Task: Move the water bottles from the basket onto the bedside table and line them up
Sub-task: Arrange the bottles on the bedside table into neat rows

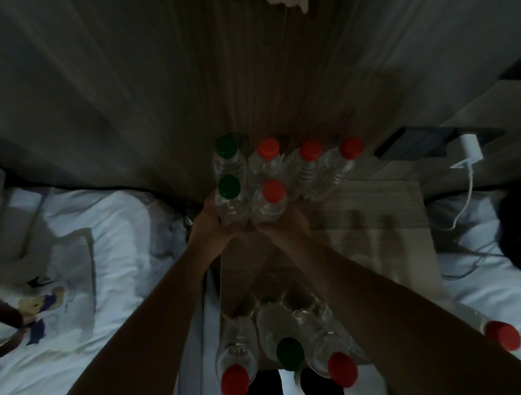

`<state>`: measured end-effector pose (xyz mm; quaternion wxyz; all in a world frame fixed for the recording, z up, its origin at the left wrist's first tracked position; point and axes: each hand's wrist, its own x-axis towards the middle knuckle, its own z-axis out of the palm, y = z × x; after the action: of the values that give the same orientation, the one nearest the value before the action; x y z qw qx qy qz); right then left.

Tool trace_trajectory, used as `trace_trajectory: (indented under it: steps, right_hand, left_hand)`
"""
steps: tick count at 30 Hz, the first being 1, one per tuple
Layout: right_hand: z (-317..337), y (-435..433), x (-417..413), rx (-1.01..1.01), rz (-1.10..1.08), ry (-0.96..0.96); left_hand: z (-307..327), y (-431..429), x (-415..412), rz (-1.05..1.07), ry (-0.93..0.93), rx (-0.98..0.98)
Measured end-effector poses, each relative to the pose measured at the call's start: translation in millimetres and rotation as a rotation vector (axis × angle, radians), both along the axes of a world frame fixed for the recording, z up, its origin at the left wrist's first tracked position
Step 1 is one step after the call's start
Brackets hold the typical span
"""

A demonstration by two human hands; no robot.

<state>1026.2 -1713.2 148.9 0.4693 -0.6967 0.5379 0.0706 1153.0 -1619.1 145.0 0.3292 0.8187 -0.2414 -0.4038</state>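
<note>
On the wooden bedside table [385, 220] a back row of clear bottles stands against the wall: one green-capped [227, 156] and three red-capped [311, 157]. In front of them my left hand [209, 228] grips a green-capped bottle [230, 199] low on its body. My right hand [285, 226] grips a red-capped bottle [272, 201] beside it. Both bottles stand upright and touch each other. Along the table's near edge stand several more bottles, red-capped [235, 379] and green-capped [290, 352]. No basket is in view.
White bedding [76, 300] with a printed pillow lies left of the table, more bedding [486, 275] to the right. A white charger [471, 147] with its cable hangs at the table's right back corner. Dark legs [262, 392] show below.
</note>
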Motion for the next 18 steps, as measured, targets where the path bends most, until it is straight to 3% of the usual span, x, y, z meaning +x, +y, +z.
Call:
trace_trajectory:
  steps: [10, 16, 18]
  right_hand:
    - [9, -1, -1, -0.045, -0.019, 0.038]
    - [-14, 7, 3, 0.254, -0.267, -0.113]
    - [-30, 6, 6, 0.272, -0.297, -0.134]
  left_hand:
    - [-30, 0, 10, 0.02, 0.162, -0.114]
    - [-10, -7, 0, 0.005, 0.107, -0.152]
    - [-13, -11, -2, -0.012, 0.108, -0.154]
